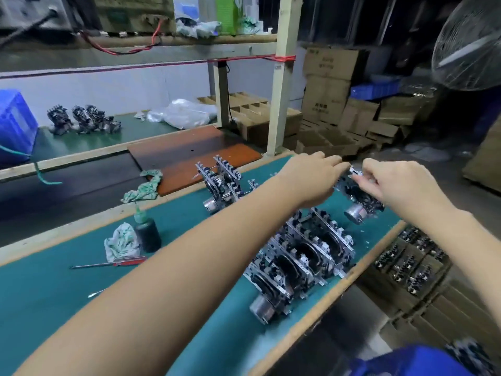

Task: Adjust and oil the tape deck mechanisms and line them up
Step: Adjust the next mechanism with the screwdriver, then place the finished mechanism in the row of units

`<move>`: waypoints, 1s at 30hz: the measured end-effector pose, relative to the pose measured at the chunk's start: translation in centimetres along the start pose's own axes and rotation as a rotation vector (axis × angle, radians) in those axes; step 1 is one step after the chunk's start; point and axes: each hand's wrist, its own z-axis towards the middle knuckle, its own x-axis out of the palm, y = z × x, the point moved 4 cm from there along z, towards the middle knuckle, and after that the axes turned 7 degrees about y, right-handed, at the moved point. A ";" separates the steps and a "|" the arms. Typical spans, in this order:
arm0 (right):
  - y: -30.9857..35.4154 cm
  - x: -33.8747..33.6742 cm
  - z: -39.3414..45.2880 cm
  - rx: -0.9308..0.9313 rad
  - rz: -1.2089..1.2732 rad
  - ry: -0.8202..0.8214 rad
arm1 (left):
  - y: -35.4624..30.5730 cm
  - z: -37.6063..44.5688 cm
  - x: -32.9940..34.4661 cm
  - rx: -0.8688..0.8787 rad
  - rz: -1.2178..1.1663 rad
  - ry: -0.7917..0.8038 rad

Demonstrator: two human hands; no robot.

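Note:
Both my hands hold one tape deck mechanism (359, 202) just above the far right end of the green bench mat (67, 289). My left hand (309, 180) grips its left side, fingers curled over the top. My right hand (390, 180) pinches its upper edge; the silver motor hangs below. A row of several mechanisms (301, 259) stands upright near the bench's right edge. Two more mechanisms (221, 185) stand at the far edge. A dark oil bottle (147, 234) with a green nozzle stands mid-mat, a red-handled screwdriver (108, 264) lying near it.
Rags (122, 241) lie by the bottle and at the far edge (143, 185). Three mechanisms (82, 119) sit on the back bench beside a blue crate (15, 126). Divided cartons holding mechanisms (412, 261) stand on the floor at right. A fan (469, 47) is at upper right.

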 end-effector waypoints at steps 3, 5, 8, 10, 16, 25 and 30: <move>-0.7 3.0 -1.4 0.060 -0.015 0.112 | -1.7 1.3 2.2 -0.001 -0.054 0.103; -0.6 4.8 -1.9 0.071 -0.003 0.193 | -2.1 1.4 3.6 -0.006 -0.058 0.163; -0.6 6.1 -2.2 0.070 0.105 0.247 | -2.1 1.1 4.8 -0.046 -0.134 0.175; -0.7 6.4 -2.2 0.078 0.207 0.248 | -1.9 1.0 4.8 -0.059 -0.195 0.150; -0.1 6.4 -1.7 0.186 0.333 0.331 | -2.1 1.2 5.8 -0.081 -0.222 0.182; 6.4 -0.4 -0.1 0.109 -0.167 0.239 | -1.1 -3.6 3.2 -0.191 -0.297 -0.048; 17.2 -3.6 -1.3 -0.107 0.208 0.200 | 3.0 -18.0 2.2 -0.465 -0.451 -0.238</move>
